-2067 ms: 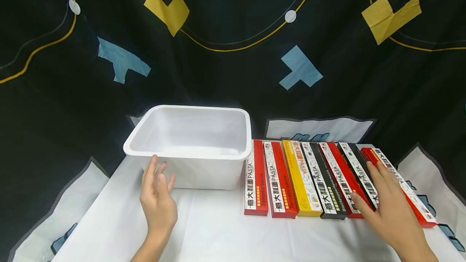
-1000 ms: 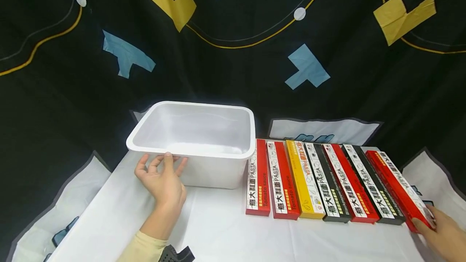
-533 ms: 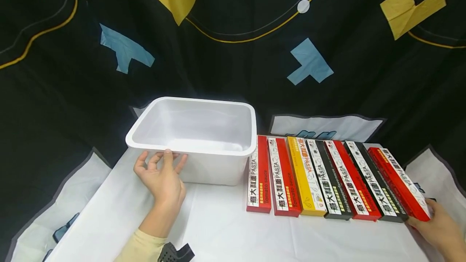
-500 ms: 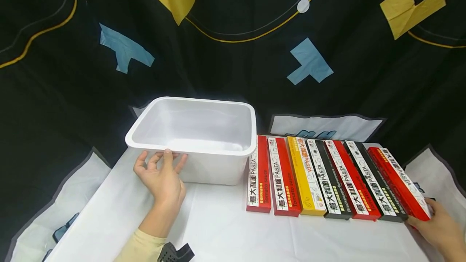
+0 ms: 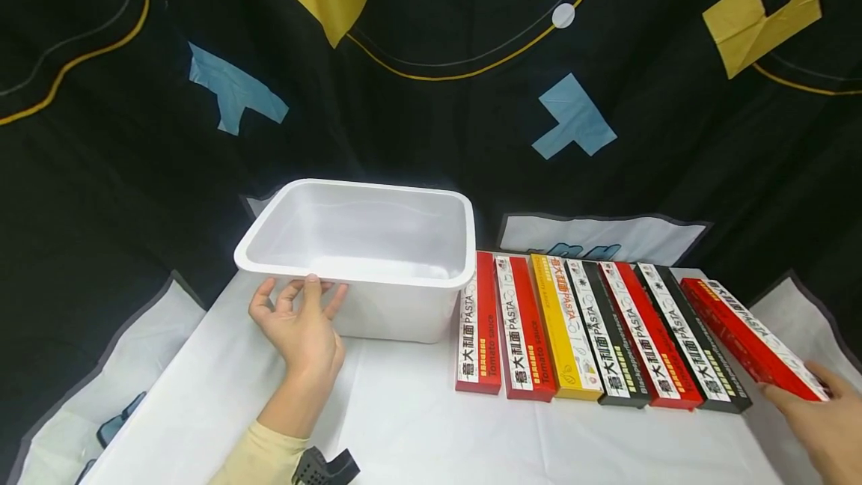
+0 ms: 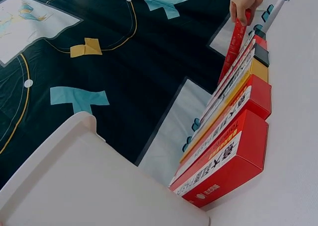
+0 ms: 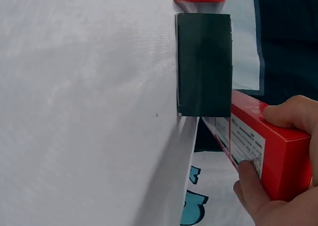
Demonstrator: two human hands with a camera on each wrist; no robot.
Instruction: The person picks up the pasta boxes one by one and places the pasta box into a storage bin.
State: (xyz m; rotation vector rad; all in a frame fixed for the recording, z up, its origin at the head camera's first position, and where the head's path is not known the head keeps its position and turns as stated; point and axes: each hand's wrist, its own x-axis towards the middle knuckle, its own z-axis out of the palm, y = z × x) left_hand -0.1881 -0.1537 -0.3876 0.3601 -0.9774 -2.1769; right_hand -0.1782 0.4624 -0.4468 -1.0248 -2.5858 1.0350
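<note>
A white plastic bin (image 5: 397, 313) stands on the table to the left of a row of pasta boxes. My left hand (image 5: 303, 335) holds the bin's front rim near its left corner, fingertips tucked up under the lip. At the far right, my right hand (image 5: 824, 414) grips the near end of a red pasta box (image 5: 747, 335). The right wrist view has the thumb on one side of this red box (image 7: 271, 151) and fingers on the opposite side. In the left wrist view, the right hand (image 6: 246, 5) holds it raised above the row, tilted.
Several red, yellow and black pasta boxes lie side by side, including a yellow box (image 5: 566, 335) and a black box (image 5: 694, 343) nearest the held one. A white cloth covers the table (image 5: 431, 425). Behind hangs a dark curtain (image 5: 431, 141) with taped shapes.
My right hand moved from above the row to the rightmost red box, gripped its near end, raised it and shifted it right. My left hand came up to the bin's rim and stays there.
</note>
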